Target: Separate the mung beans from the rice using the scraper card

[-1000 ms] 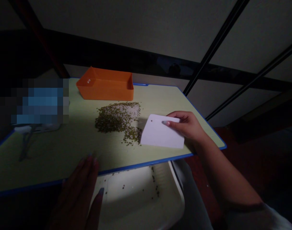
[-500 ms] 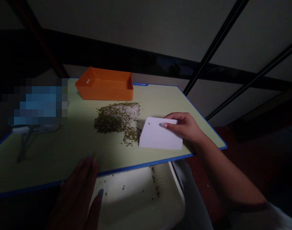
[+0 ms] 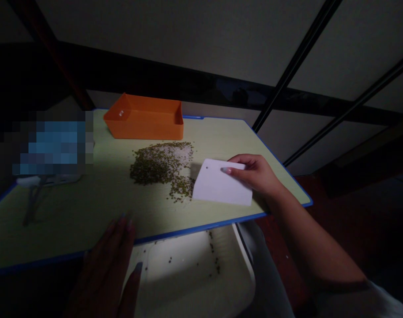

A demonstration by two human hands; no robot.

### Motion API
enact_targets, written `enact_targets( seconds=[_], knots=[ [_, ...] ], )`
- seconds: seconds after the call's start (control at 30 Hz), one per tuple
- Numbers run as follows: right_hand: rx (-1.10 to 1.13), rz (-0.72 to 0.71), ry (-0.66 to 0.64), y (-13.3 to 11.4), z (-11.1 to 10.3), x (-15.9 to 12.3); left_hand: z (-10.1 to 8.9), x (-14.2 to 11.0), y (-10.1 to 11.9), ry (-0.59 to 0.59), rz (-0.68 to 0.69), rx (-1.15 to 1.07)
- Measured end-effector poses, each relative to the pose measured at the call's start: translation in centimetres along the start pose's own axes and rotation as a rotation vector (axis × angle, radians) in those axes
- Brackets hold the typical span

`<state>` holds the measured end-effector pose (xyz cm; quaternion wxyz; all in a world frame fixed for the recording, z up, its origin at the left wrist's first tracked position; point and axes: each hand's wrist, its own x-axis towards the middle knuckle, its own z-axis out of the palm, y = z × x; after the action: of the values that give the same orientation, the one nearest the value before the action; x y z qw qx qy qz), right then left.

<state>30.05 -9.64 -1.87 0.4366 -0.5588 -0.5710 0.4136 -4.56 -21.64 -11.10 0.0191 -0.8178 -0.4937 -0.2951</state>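
My right hand (image 3: 252, 172) grips a flat white scraper (image 3: 221, 183) with a small hole in one corner, thumb on top and fingers behind it. The scraper's left edge is beside a thin scatter of green beans (image 3: 181, 187). A larger pile of green beans (image 3: 150, 165) spreads to the left, mixed with white grains (image 3: 183, 152) at its upper right. In shadow at the near edge of the table, my left hand (image 3: 108, 260) lies with fingers extended and thumb apart. Below that edge is a white basin (image 3: 188, 287) with a few beans inside.
An orange open-ended tray (image 3: 148, 128) stands at the far side of the light-green table (image 3: 221, 132), which has a blue rim. At the left, a blurred-out blue object (image 3: 55, 141) sits above a white stand. Cabinet panels rise behind.
The white scraper has tilted slightly, its left side rising a little. My left hand, the bean pile and the tray stay where they were.
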Motion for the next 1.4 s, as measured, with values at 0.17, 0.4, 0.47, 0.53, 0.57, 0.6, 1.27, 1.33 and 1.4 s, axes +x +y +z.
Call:
enact_targets(
  seconds=[0.17, 0.4, 0.47, 0.53, 0.57, 0.6, 1.27, 1.33, 1.4],
  knots=[
    [0.021, -0.005, 0.048, 0.0, -0.18, 0.11, -0.16, 0.25, 0.14, 0.0, 0.025, 0.031],
    [0.011, 0.007, 0.065, -0.05, -0.13, 0.1, -0.26, 0.4, 0.17, -0.004, 0.005, 0.013],
    [0.0, 0.003, 0.051, 0.03, -0.12, 0.07, -0.29, 0.32, 0.08, -0.009, -0.004, 0.009],
    [-0.007, -0.004, 0.043, 0.16, -0.15, 0.07, -0.21, 0.2, 0.01, 0.0, 0.003, 0.007],
    [-0.009, -0.009, 0.041, 0.22, -0.18, 0.08, -0.13, 0.14, -0.01, 0.003, 0.008, 0.006],
    [-0.008, -0.015, 0.04, 0.29, -0.22, 0.1, -0.04, 0.08, 0.0, 0.001, 0.006, 0.005],
    [0.029, 0.033, -0.026, -0.2, -0.33, -0.01, -0.24, 0.32, 0.02, 0.009, 0.009, -0.017],
    [0.026, 0.036, -0.03, -0.22, -0.36, 0.0, -0.28, 0.3, 0.0, 0.013, 0.018, -0.018],
    [0.02, 0.036, -0.038, -0.26, -0.42, 0.03, -0.26, 0.44, 0.07, 0.015, 0.026, -0.015]
  ],
)
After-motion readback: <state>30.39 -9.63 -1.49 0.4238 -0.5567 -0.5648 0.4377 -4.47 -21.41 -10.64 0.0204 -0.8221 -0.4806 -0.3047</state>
